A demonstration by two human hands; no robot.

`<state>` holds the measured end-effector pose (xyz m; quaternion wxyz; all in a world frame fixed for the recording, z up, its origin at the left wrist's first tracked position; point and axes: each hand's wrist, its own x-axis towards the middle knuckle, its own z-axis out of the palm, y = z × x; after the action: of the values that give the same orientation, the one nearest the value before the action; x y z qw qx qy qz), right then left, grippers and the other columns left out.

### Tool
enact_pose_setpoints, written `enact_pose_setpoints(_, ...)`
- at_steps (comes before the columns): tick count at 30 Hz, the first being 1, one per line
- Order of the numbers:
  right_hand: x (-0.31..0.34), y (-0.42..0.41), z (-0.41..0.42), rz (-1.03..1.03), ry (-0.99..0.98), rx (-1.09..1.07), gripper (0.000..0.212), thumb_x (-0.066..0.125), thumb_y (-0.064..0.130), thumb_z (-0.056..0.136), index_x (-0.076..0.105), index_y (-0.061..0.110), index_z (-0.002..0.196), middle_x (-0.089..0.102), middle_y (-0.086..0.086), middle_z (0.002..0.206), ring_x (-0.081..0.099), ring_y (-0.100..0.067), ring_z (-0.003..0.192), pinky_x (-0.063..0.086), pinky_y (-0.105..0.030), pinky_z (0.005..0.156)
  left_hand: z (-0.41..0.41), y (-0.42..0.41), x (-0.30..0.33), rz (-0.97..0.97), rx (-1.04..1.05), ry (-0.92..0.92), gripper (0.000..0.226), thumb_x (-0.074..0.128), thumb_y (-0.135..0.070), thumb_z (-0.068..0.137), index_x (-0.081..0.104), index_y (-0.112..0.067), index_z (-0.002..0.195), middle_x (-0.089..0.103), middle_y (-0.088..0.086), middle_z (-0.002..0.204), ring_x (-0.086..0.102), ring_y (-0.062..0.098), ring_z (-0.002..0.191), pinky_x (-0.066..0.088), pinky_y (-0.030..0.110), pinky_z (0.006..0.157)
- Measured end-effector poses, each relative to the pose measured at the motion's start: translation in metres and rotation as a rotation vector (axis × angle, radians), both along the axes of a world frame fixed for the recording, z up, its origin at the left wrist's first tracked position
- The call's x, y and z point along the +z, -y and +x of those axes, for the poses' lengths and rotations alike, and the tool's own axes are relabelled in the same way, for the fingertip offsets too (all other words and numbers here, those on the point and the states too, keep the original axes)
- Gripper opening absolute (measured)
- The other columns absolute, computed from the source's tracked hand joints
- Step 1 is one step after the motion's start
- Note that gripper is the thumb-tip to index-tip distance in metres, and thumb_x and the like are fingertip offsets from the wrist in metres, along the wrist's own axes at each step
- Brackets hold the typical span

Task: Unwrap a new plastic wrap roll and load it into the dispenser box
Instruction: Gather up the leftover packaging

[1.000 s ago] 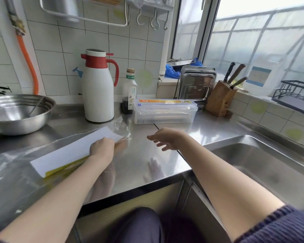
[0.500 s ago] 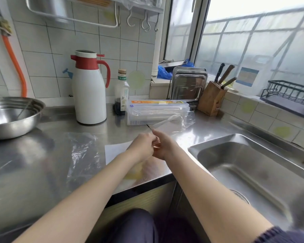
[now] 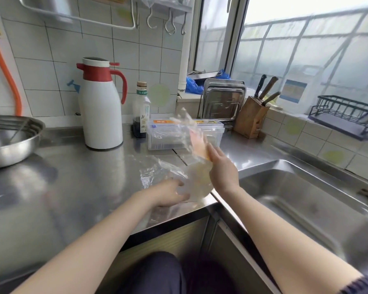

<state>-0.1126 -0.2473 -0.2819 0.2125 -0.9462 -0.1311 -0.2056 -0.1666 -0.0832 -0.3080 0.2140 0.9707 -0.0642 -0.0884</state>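
Observation:
The new roll pack (image 3: 199, 179), whitish with an orange-yellow side and motion-blurred, is tilted up at the counter's front corner by the sink. Loose clear wrapper film (image 3: 180, 126) flares from its top and trails on the steel (image 3: 153, 166). My left hand (image 3: 170, 194) grips the pack's lower end near the counter edge. My right hand (image 3: 222, 168) holds its upper right side. The clear dispenser box (image 3: 164, 141), with an orange label on its lid, stands shut behind the pack, partly veiled by the film.
A white and red thermos (image 3: 102, 107) and a small bottle (image 3: 141, 111) stand left of the box. At far left sits a steel bowl (image 3: 9, 141). Metal trays (image 3: 223, 102) and a knife block (image 3: 251, 119) are behind; the sink (image 3: 295, 198) is on the right.
The pack moved from lying flat at the left of the counter to the sink corner. My right hand joined the left on it, and its top end is lifted, film flapping upward.

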Motion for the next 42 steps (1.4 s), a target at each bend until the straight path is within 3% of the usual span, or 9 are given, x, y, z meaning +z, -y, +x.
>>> enact_pose_setpoints(5,-0.014,-0.017,-0.01,-0.704,-0.023,0.204,0.058,0.033,0.007,0.097,0.015,0.012,0.152,0.002,-0.012,0.161,0.009,-0.028,0.148,0.021,-0.043,0.118,-0.007,0.001,-0.014,0.139,-0.116,-0.173,0.093,0.048,-0.072,0.079,0.02,-0.018,0.149,0.023,0.011,0.155,0.023,0.03,0.141,0.024,0.044,0.116)
enact_pose_setpoints(10,-0.032,-0.039,-0.01,-0.79,-0.369,0.296,0.066,0.039,0.023,0.096,0.007,0.011,0.153,0.002,-0.007,0.162,0.0,-0.028,0.149,0.006,-0.049,0.12,-0.014,-0.005,-0.022,0.207,-0.169,-0.145,0.103,0.061,-0.07,0.07,0.014,-0.023,0.149,0.021,0.009,0.155,0.019,0.035,0.141,0.018,0.046,0.117)
enact_pose_setpoints(13,-0.031,-0.04,-0.007,-0.792,-0.512,0.356,0.067,0.036,0.046,0.097,0.015,0.015,0.152,0.007,-0.006,0.161,0.002,-0.027,0.149,0.006,-0.053,0.118,-0.016,-0.01,-0.021,0.17,-0.165,-0.063,0.072,0.069,-0.045,0.077,0.039,-0.013,0.134,0.043,0.011,0.138,0.041,0.029,0.126,0.038,0.032,0.101)
enact_pose_setpoints(16,-0.022,-0.03,-0.01,-0.563,-0.684,0.406,0.088,0.038,0.075,0.082,0.028,0.019,0.149,0.018,-0.005,0.159,0.011,-0.028,0.148,0.011,-0.05,0.117,-0.014,-0.012,-0.015,0.003,-0.065,0.088,0.008,0.06,-0.011,0.078,0.063,-0.012,0.085,0.064,0.01,0.092,0.061,0.028,0.09,0.044,0.027,0.065)
enact_pose_setpoints(18,-0.014,-0.022,-0.015,-0.394,-0.781,0.414,0.098,0.046,0.079,0.074,0.026,0.019,0.149,0.025,-0.004,0.158,0.023,-0.025,0.145,0.019,-0.043,0.115,-0.015,-0.012,-0.009,-0.053,0.005,0.159,0.018,0.056,-0.007,0.078,0.068,-0.019,0.078,0.066,0.004,0.085,0.064,0.027,0.089,0.051,0.031,0.07)
enact_pose_setpoints(23,-0.011,-0.013,-0.028,-0.468,-0.745,0.426,0.1,0.07,0.058,0.073,0.014,0.027,0.151,0.037,-0.005,0.151,0.034,-0.026,0.138,0.029,-0.043,0.114,-0.017,-0.009,0.0,-0.064,0.113,0.346,0.034,0.052,-0.008,0.081,0.073,-0.029,0.097,0.071,-0.006,0.106,0.063,0.019,0.1,0.052,0.037,0.087)
enact_pose_setpoints(30,0.008,-0.015,-0.044,-0.446,-0.414,0.241,0.027,0.046,0.013,0.093,0.065,-0.002,0.106,0.066,-0.021,0.108,0.06,-0.035,0.102,0.045,-0.035,0.08,-0.037,-0.009,0.031,-0.125,0.149,0.491,0.017,0.058,-0.018,0.082,0.071,-0.027,0.089,0.07,-0.007,0.104,0.062,0.018,0.1,0.05,0.032,0.085)
enact_pose_setpoints(38,0.047,0.011,-0.043,0.371,-0.499,0.126,0.028,0.052,0.002,0.088,0.069,-0.002,0.109,0.069,-0.019,0.107,0.063,-0.027,0.084,0.048,-0.027,0.071,-0.053,-0.013,0.054,-0.277,0.382,0.352,0.024,0.067,-0.027,0.08,0.063,-0.014,0.1,0.063,0.005,0.11,0.06,0.022,0.099,0.05,0.031,0.086)
enact_pose_setpoints(42,0.062,0.021,-0.05,0.659,-0.647,0.205,0.027,0.051,-0.005,0.086,0.07,0.007,0.102,0.067,-0.006,0.092,0.061,-0.018,0.075,0.051,-0.027,0.066,-0.063,0.002,0.056,-0.298,0.269,0.202,0.062,0.069,-0.037,0.08,0.047,-0.017,0.134,0.048,0.009,0.136,0.052,0.025,0.119,0.042,0.031,0.096)
